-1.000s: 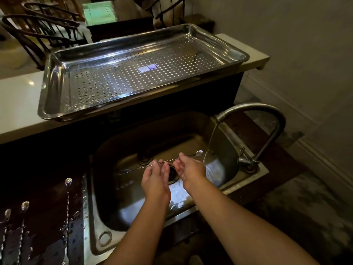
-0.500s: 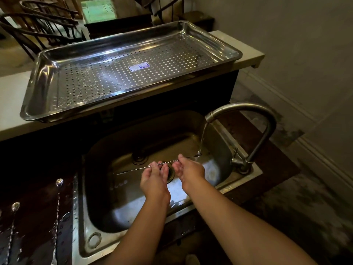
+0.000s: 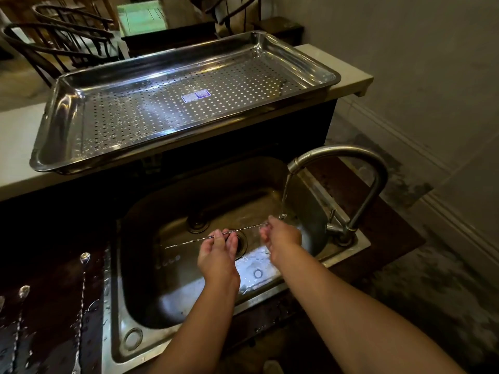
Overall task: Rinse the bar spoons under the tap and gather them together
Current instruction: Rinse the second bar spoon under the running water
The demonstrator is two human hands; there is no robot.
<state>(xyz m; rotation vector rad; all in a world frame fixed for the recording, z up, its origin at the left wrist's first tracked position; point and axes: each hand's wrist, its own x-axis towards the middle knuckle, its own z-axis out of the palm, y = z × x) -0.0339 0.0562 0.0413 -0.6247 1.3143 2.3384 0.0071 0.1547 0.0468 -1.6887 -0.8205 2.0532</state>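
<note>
A long twisted bar spoon lies level across the steel sink, held at both hands. My left hand pinches its middle with the fingertips. My right hand grips the end nearest the bowl, which sits in the water stream falling from the curved tap. Three more bar spoons lie on the wet dark counter at the lower left, bowls pointing away: the nearest one, a second, and a third cut by the left frame edge.
A large perforated steel tray rests on the pale upper counter behind the sink. The tap lever stands at the sink's right rim. Dark chairs stand beyond the counter, and a wall and stained floor are to the right.
The spoon has slid right, so its bowl went from left of the stream into the water. Both hands shifted slightly right with it; the view also panned.
</note>
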